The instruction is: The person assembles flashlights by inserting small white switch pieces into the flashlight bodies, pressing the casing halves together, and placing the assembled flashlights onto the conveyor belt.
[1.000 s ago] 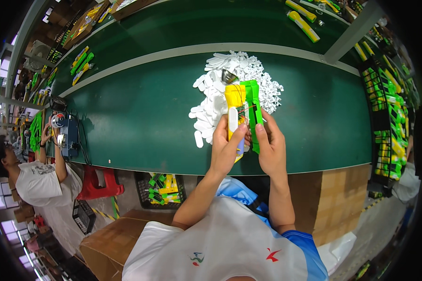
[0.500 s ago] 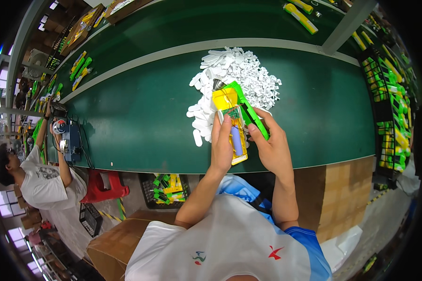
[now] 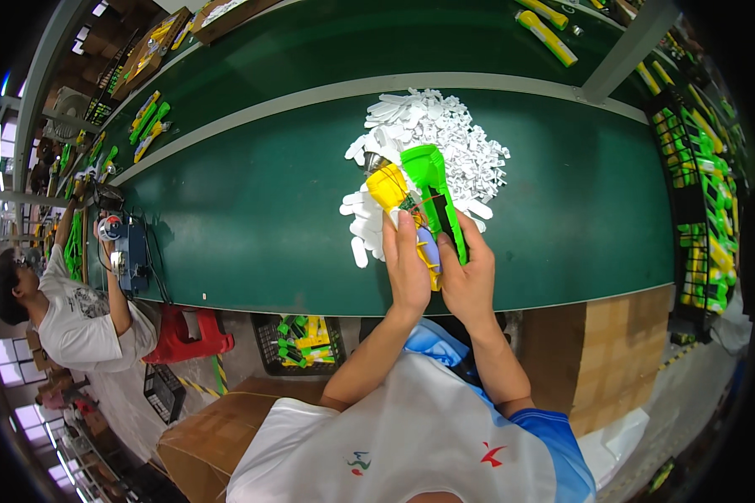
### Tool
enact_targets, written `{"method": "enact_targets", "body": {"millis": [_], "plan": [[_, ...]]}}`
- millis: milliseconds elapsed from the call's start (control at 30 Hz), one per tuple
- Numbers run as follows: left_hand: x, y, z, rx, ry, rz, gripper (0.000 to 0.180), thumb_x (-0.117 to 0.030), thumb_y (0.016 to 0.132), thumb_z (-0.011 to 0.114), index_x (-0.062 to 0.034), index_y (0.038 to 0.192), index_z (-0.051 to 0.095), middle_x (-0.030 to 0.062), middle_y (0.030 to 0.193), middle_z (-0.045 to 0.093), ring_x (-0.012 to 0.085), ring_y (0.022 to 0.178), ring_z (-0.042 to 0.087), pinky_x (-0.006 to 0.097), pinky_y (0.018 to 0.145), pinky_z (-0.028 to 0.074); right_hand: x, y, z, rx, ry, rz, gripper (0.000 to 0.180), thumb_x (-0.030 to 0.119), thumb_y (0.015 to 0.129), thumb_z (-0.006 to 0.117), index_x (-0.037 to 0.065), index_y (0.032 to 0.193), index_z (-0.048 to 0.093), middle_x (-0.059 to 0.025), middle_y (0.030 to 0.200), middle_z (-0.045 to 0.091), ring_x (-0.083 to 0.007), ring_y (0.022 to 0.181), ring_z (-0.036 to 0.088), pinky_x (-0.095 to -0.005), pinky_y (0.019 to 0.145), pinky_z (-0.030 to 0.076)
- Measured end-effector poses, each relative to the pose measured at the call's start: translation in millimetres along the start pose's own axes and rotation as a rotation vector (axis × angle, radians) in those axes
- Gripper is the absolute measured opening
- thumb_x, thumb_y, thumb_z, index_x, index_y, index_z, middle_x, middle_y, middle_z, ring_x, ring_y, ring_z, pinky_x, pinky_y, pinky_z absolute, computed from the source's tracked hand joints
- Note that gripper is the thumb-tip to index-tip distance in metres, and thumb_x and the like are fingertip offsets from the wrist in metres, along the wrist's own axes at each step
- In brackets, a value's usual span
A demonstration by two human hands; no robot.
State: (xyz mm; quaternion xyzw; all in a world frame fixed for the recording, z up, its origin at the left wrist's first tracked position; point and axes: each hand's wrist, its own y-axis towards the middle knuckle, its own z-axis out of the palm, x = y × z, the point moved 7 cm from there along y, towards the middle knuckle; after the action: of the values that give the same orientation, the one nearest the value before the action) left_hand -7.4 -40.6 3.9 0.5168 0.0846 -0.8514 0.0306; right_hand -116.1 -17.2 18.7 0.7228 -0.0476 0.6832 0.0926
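Left hand [image 3: 408, 267] grips the yellow shell [image 3: 392, 191]; right hand [image 3: 468, 281] grips the green shell [image 3: 432, 180] (wires showing between them), both just in front of the white parts heap [image 3: 445, 134] on the counter [image 3: 252, 210].

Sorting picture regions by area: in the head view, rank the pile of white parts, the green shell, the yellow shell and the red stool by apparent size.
1. pile of white parts
2. red stool
3. green shell
4. yellow shell, partly hidden by the left hand, so its rank is unsure.

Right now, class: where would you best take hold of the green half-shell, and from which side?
Probably the long narrow handle of the green half-shell, from its right side, as the right hand does; the left hand and yellow half-shell crowd its left.
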Motion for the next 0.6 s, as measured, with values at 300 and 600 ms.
{"method": "enact_targets", "body": {"millis": [300, 600], "plan": [[-4, 1, 0, 0.036, -0.076, 0.010, 0.044, -0.032, 0.110, 0.035, -0.0032, 0.143, 0.041, 0.0072, 0.122, 0.058, 0.0120, 0.104, 0.057, 0.028, 0.091, 0.047, 6, -4, 3, 0.024, 0.151, -0.147, 0.044, 0.020, 0.104, 0.050, -0.006, 0.140, 0.048, -0.0202, 0.125, 0.065, -0.0240, 0.115, 0.062, -0.0342, 0.099, 0.047], [-2, 1, -5, 0.061, -0.135, -0.027, 0.045, -0.037, 0.110, 0.033, -0.0043, 0.138, 0.045, 0.0079, 0.115, 0.062, 0.0149, 0.099, 0.063, 0.032, 0.087, 0.053, 22, -2, -4, 0.043, 0.043, -0.169, 0.047, 0.021, 0.104, 0.049, -0.006, 0.142, 0.046, -0.0199, 0.127, 0.064, -0.0233, 0.117, 0.061, -0.0337, 0.101, 0.045]]}}
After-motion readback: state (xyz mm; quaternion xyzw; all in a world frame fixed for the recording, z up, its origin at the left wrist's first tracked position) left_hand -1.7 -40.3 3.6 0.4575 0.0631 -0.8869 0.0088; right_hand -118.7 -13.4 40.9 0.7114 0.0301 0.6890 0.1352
